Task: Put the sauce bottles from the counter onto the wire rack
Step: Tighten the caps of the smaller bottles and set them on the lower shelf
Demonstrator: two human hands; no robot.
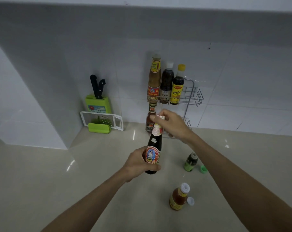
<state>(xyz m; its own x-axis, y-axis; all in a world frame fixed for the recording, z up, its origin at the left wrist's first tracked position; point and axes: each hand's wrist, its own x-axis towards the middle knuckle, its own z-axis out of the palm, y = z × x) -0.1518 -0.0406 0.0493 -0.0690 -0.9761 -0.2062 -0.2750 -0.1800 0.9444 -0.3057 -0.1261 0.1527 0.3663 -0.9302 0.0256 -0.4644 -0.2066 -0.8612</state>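
the left hand (138, 163) is wrapped around the lower body of a dark sauce bottle (153, 148) with a red and white label, holding it up off the counter (91, 173). the right hand (171, 124) grips the top of the same bottle, fingers pinched on its white cap (160, 116). beyond the hands, a wire rack (194, 96) hangs on the tiled wall; its upper shelf holds three bottles (166, 84) side by side, and a red-labelled bottle (151, 118) stands on the lower shelf, just behind the right hand. under the right forearm, a small green bottle (191, 161) stands on the counter with a green cap (203, 169) beside it. nearer the person, an orange sauce bottle (179, 196) stands with a white cap (190, 201) next to it. far left of the hands, a green knife block (98, 104) and a white grater (102, 120) lean against the wall.
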